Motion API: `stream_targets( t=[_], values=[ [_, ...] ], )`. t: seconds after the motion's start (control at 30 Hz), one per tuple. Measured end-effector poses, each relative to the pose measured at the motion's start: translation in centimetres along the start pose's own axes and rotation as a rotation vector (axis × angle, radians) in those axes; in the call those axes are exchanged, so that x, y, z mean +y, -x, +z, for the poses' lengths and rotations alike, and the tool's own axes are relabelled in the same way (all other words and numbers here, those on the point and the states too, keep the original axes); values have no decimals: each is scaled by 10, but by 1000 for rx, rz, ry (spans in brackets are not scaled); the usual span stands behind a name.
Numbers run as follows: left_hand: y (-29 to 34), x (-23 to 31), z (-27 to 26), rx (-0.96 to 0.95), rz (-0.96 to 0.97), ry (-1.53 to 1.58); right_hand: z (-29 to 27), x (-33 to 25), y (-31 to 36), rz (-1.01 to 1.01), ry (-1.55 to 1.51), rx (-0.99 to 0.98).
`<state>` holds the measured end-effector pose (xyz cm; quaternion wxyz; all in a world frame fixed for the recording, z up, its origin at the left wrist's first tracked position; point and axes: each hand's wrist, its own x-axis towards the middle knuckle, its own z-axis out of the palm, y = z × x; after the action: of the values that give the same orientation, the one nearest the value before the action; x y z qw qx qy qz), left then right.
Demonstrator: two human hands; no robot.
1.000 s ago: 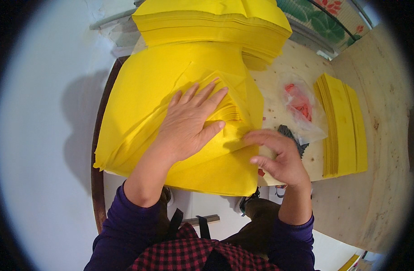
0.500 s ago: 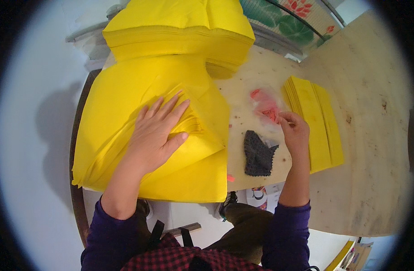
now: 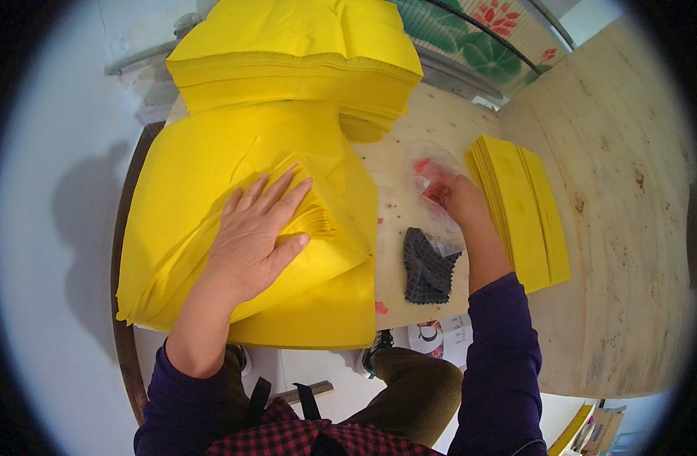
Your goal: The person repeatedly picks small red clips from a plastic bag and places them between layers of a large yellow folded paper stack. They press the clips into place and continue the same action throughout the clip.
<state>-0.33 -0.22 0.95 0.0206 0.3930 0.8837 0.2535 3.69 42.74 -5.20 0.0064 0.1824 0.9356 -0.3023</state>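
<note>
My left hand (image 3: 257,235) lies flat on a folded stack of thin yellow sheets (image 3: 189,175), fabric-like, with fingers apart. Several layered edges show beside its fingertips. To the right, a clear plastic bag (image 3: 423,158) of small pink-red pieces lies on the wooden table (image 3: 409,118). My right hand (image 3: 466,204) reaches into this bag with its fingers curled together. The fingertips are partly hidden among the pieces, so what they pinch cannot be made out. Just below the bag is a dark grey piece of textured cloth (image 3: 428,270) with a zigzag edge.
A thick pile of yellow sheets (image 3: 295,72) stands at the back. Right of my right hand lies a smaller folded yellow stack (image 3: 519,213), near a wooden board (image 3: 622,228). A small pink scrap (image 3: 381,307) sits by the front table edge. A white wall (image 3: 60,137) borders the left.
My right hand has moved left and deeper into the plastic bag from its right edge. The left hand stays on the yellow stack. The whole view has shifted slightly.
</note>
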Motion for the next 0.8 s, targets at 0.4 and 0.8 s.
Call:
stream_targets(
  t=[0.4, 0.8],
  values=[
    [0, 0, 1, 6, 2, -11, -17, -21, 24, -96, 415, 163],
    [0, -2, 3, 44, 31, -10, -38, -16, 32, -89, 426, 221]
  ],
)
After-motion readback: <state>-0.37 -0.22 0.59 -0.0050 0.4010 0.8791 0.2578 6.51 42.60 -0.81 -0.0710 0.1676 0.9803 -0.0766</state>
